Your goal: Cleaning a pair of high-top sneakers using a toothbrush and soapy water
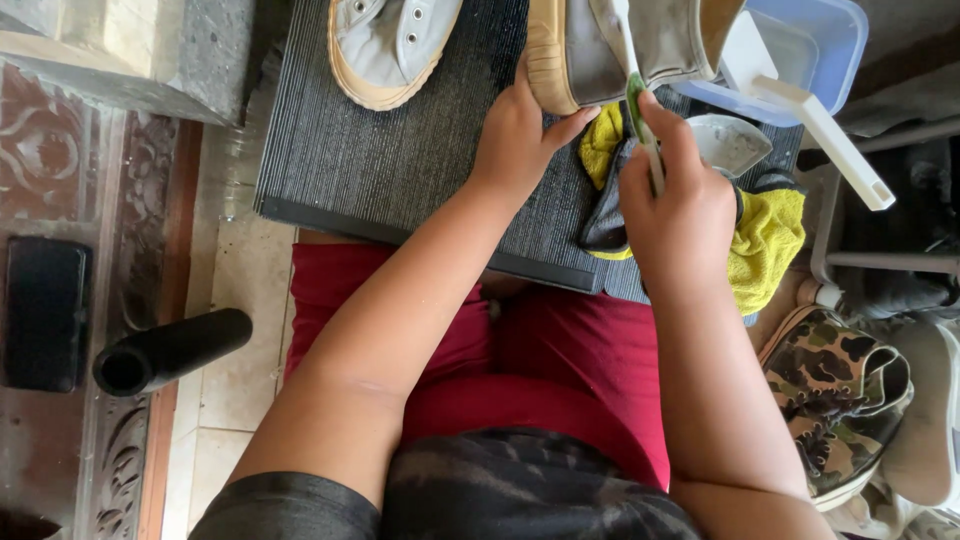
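Red lap (560,370) below hands (600,170) crowding mat edge (400,232).

Head-worn view, steeply downward, close over lap and mat (400,150)

Both bare forearms reach forward from the lap, the elbows bent and apart. The left hand (515,135) has its fingers curled upward and the thumb spread out to the right. The right hand (678,215) is closed in a fist (index finger stretched upward).
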